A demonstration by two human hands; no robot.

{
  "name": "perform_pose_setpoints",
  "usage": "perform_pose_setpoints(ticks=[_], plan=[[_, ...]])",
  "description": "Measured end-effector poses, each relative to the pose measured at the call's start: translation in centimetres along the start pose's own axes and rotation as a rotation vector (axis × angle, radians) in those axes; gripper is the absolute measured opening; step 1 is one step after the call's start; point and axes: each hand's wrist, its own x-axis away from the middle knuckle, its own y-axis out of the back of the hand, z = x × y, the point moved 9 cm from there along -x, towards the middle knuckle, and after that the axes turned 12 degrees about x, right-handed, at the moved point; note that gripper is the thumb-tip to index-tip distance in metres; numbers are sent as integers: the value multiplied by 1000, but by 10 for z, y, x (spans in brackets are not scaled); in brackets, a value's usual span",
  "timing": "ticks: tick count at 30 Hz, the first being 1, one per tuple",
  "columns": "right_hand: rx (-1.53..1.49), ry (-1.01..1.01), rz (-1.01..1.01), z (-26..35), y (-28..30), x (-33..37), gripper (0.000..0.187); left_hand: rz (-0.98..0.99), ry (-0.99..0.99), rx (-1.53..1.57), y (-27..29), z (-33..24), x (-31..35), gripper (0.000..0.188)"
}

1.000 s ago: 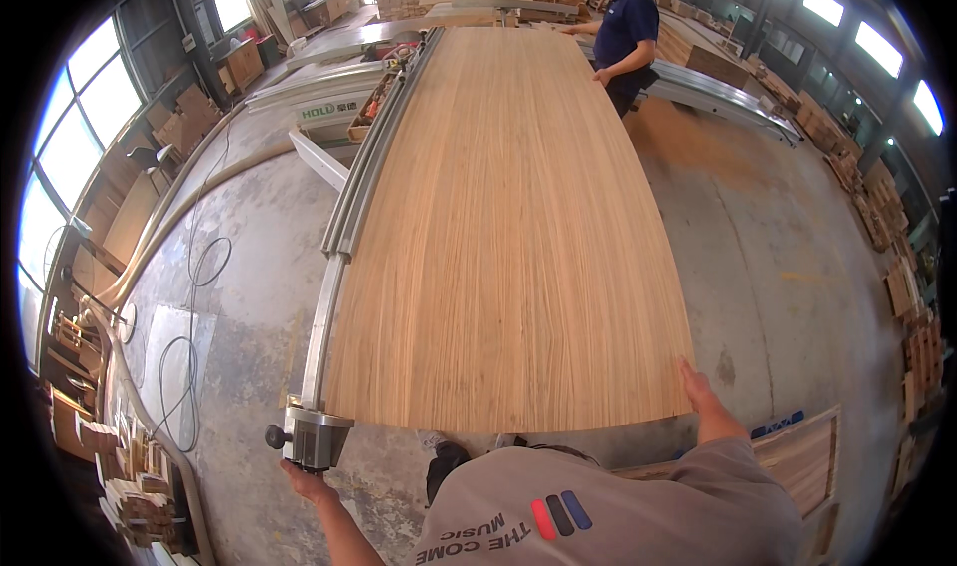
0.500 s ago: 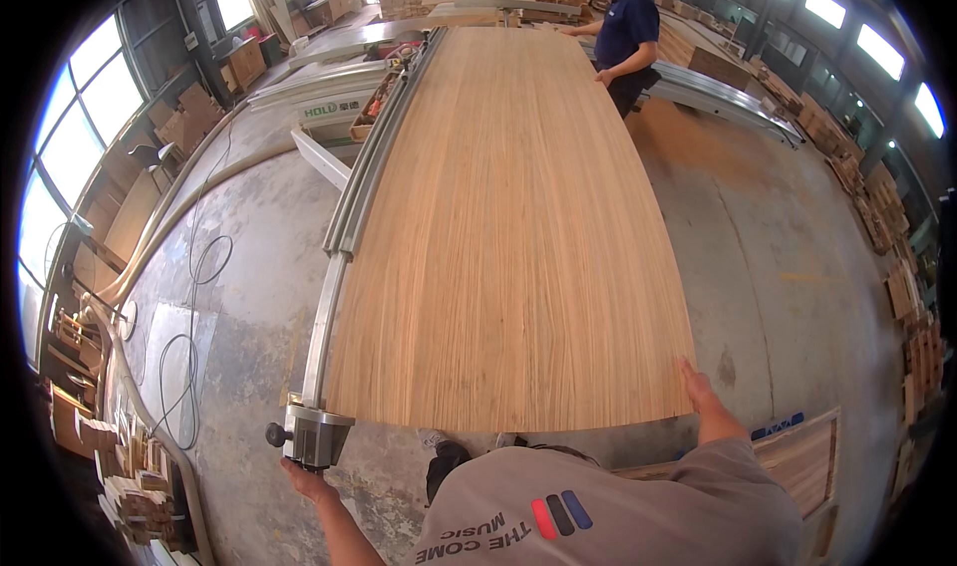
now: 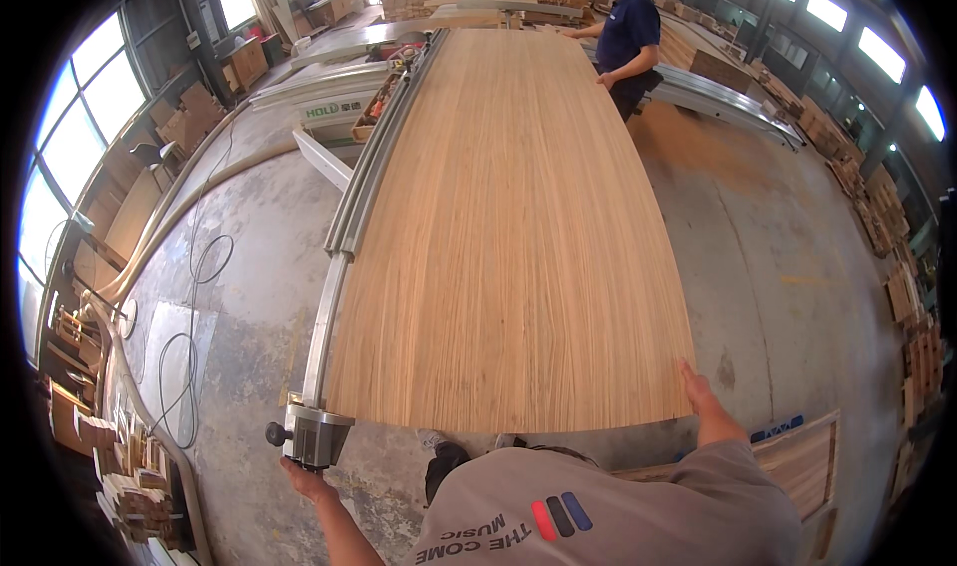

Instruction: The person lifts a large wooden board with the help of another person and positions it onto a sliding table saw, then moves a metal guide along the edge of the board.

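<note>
A long, light-brown wooden panel (image 3: 518,237) with straight grain stretches away from me, its near edge at my waist. At the panel's near right corner, my right hand (image 3: 700,385) grips the side edge; the fingers beneath are hidden. Along the left side runs a grey metal rail (image 3: 326,332) of the sliding-table saw, ending in a metal block (image 3: 317,438) with a black knob (image 3: 276,433). My left hand (image 3: 307,478) is closed at the underside of this block, with its fingers partly out of sight.
A co-worker in a dark shirt (image 3: 630,36) stands at the far right, hands at the panel's edge. Hoses and a cable (image 3: 189,367) lie on the concrete floor at left. Wood offcuts (image 3: 140,486) are stacked lower left. Another wooden panel (image 3: 797,456) is behind my right arm.
</note>
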Motion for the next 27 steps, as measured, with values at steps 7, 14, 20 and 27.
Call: perform_pose_setpoints(ticks=[7,14,20,27], plan=[[-3,9,11,-2,0,-1,94,-6,0,5,0,0,-2,66],[14,22,4,10,1,15,95,-28,5,-2,2,0,-2,67],[13,14,7,9,2,18,95,-24,1,14,1,1,-2,67],[5,1,14,8,0,13,95,2,10,22,2,2,-4,66]])
